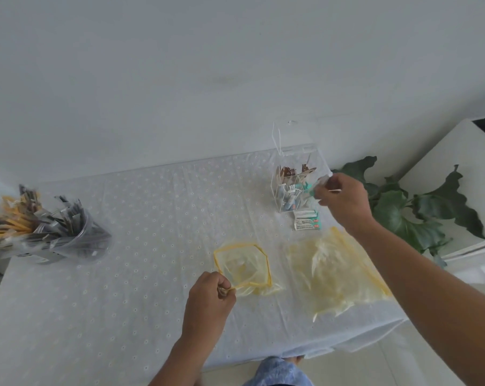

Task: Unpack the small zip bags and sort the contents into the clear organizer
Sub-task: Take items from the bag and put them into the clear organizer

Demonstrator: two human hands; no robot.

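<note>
Lighting is even, soft and cool, with a pale grey-blue cast; the source cannot be determined. Shadows are faint and diffuse. The white wall (208, 65) is flat and slightly washed out. Wide-angle distortion bends the desk (124, 302) edges and stretches the corners. Overall focus is soft; the bundle of packets (40, 227) at left is smeared. No harsh glare is present.
</note>
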